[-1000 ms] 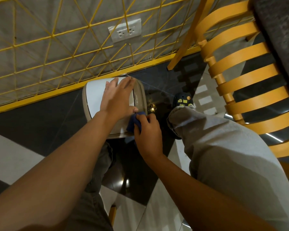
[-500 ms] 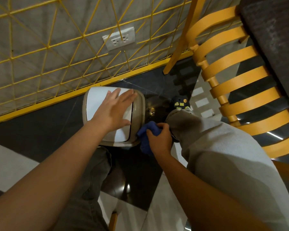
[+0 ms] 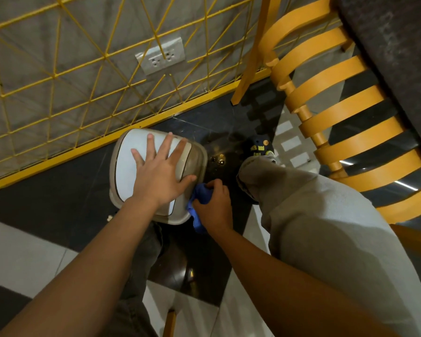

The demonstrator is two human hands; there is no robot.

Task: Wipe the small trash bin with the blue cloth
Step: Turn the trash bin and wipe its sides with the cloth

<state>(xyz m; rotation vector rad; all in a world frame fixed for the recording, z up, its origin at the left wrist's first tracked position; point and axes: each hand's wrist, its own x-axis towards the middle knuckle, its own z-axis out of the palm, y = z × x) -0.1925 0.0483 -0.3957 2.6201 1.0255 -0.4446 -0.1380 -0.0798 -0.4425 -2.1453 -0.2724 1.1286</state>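
Observation:
A small beige trash bin [image 3: 195, 164] with a white lid stands on the dark floor by the yellow wall grid. My left hand [image 3: 159, 171] lies flat on the lid with its fingers spread. My right hand [image 3: 213, 206] grips a bunched blue cloth [image 3: 201, 199] and holds it against the bin's right side near its front corner. Part of the cloth hangs below my hand.
A yellow wire grid [image 3: 83, 76] and a wall socket [image 3: 162, 55] are behind the bin. A yellow slatted chair [image 3: 338, 113] stands at the right. My right leg in grey trousers [image 3: 314, 227] and a shoe [image 3: 260, 148] are beside the bin.
My right hand with the cloth slid from the bin's front edge to its right side. My left hand shifted on the lid and spread its fingers. The view shifted a little.

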